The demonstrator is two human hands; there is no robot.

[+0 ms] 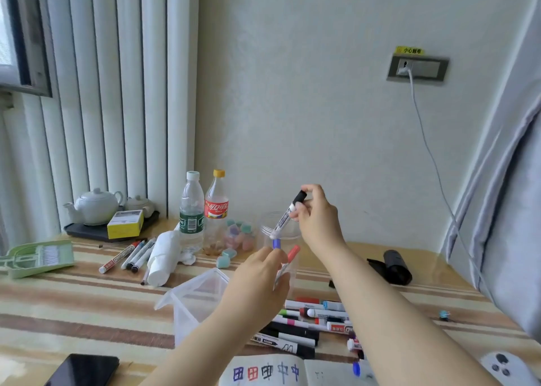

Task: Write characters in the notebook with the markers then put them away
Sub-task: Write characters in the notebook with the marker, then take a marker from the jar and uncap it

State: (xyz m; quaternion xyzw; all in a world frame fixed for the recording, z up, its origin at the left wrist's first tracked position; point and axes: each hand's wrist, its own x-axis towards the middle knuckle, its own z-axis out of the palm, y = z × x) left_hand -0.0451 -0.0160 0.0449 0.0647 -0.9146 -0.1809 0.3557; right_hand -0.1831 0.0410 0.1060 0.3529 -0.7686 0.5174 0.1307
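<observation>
Putting-away step: right hand (pixel 317 216) lowers a black-capped white marker (pixel 288 213) into the clear plastic jar (pixel 281 233) gripped by the left hand (pixel 259 280); release comes next.

- Visible body: two forearms and two hands, entering from the lower edge of the head view.
- Left hand (pixel 257 280): bare; no ring, glove or bandage on the surfaces shown.
- Right hand (pixel 317 218): bare; no ring or glove visible.
- Left forearm (pixel 199 344): uncovered along its whole visible length; no sleeve edge in view.
- Right forearm (pixel 389 312): uncovered along its whole visible length; no sleeve, cuff or strap in view.
- Wrists: no watch or bracelet on either.
- Fingernails: appear short and unpainted, though the frame is too soft to confirm.
</observation>
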